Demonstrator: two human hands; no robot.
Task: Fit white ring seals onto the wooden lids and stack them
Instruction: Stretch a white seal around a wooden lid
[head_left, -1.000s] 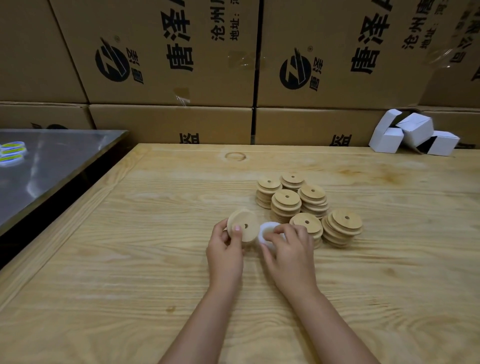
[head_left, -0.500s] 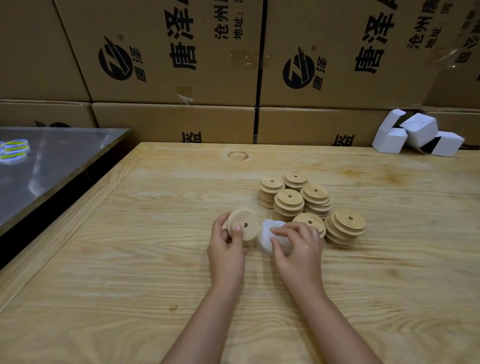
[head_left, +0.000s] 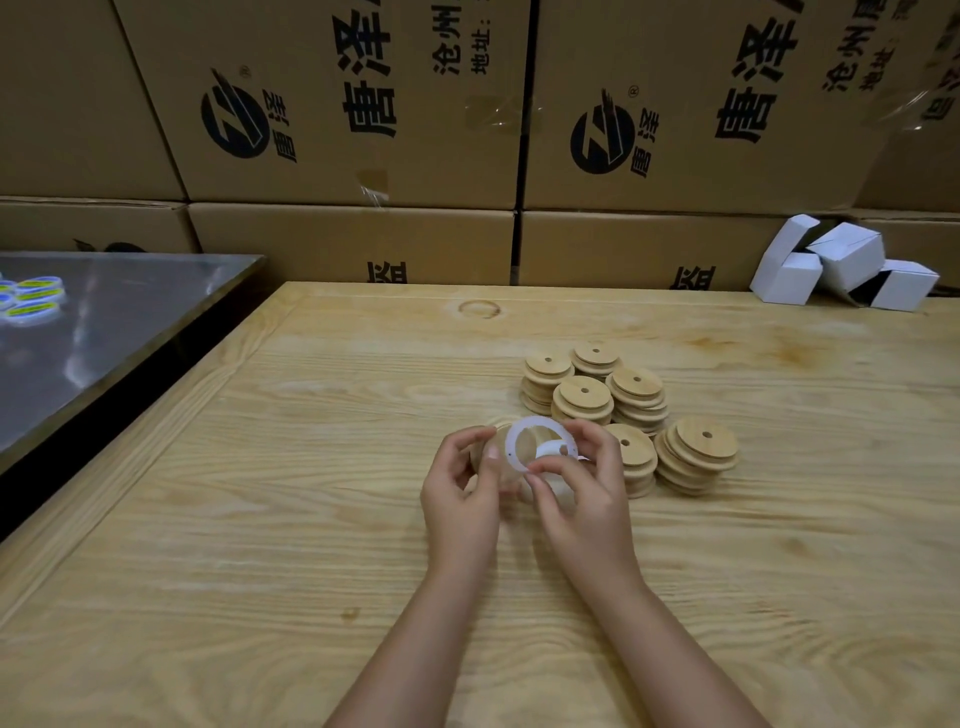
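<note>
Cardboard cartons (head_left: 363, 130) printed in black wall off the room beyond the hands, their tops cut off by the frame. Pale, grainy pine forms the tabletop (head_left: 260, 519) beneath; a dull steel surface (head_left: 104, 338) lies well to the left, with blurred round things at its cut-off edge. Stacks of wooden lids (head_left: 623, 400), round discs with a centre hole, stand just beyond the right hand (head_left: 587, 499); small white boxes (head_left: 841, 265) lie far beyond those. The left hand (head_left: 462, 499) curls its fingers round one wooden lid (head_left: 524, 446), mostly hidden behind the white ring seal (head_left: 535, 422), which the right hand pinches between thumb and forefinger above the tabletop.
</note>
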